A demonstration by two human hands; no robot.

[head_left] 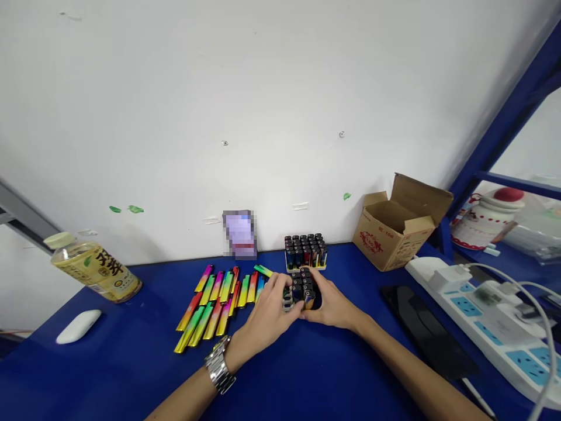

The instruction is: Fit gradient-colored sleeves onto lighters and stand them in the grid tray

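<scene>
A small rack of black-topped lighters (302, 282) stands between my two hands on the blue table. My left hand (274, 304), with a metal watch on the wrist, curls its fingers and thumb round the rack's left side, where some slots show without lighters. Wrapped round the right side is my right hand (326, 301), its thumb in front near the left thumb. A second full rack of lighters (307, 254) stands right behind, near the wall. Left of my hands lie several shiny rainbow-coloured lighters (213, 310), one close to my left fingers (263, 271).
An open cardboard box (381, 240) stands at the back right. A black phone (425, 327) and a white power strip (477, 327) with plugs and cables lie to the right. A yellow drink bottle (99, 269) and white mouse (79, 326) are left; a blurred-out device (239, 234) leans on the wall.
</scene>
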